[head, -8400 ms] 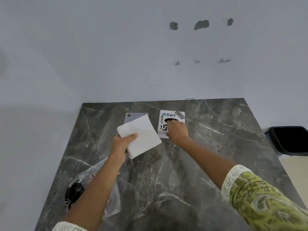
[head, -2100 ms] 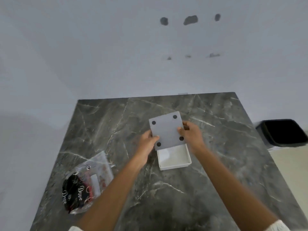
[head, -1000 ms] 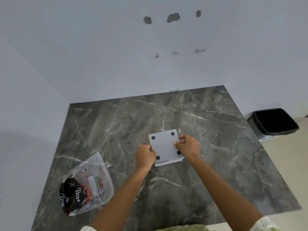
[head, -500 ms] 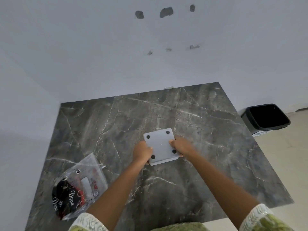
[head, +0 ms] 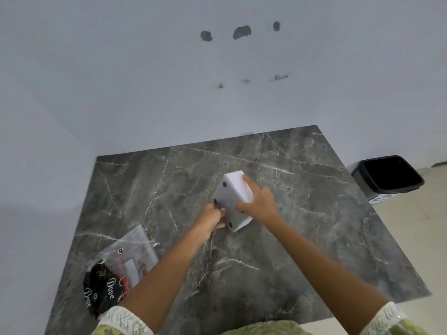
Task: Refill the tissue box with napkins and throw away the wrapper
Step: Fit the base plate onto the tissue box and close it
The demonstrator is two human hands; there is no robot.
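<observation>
The white tissue box (head: 235, 192) is tipped up on its side in the middle of the dark marble table (head: 302, 238). Its grey base plate with black round feet faces left. My left hand (head: 211, 218) grips the box's lower left edge. My right hand (head: 260, 201) holds it across the white side, fingers spread. The clear plastic wrapper (head: 121, 269) with black and red "Dove" print lies crumpled at the table's front left, apart from both hands. No napkins show outside the box.
A black waste bin (head: 387, 175) stands open on the floor to the right of the table. White walls border the table at the back and left. My patterned sleeves show at the bottom edge.
The grey base plate was pressed onto the box lying upside down. Now both hands have lifted the box and are turning it onto its side. The wrapper has not moved.
</observation>
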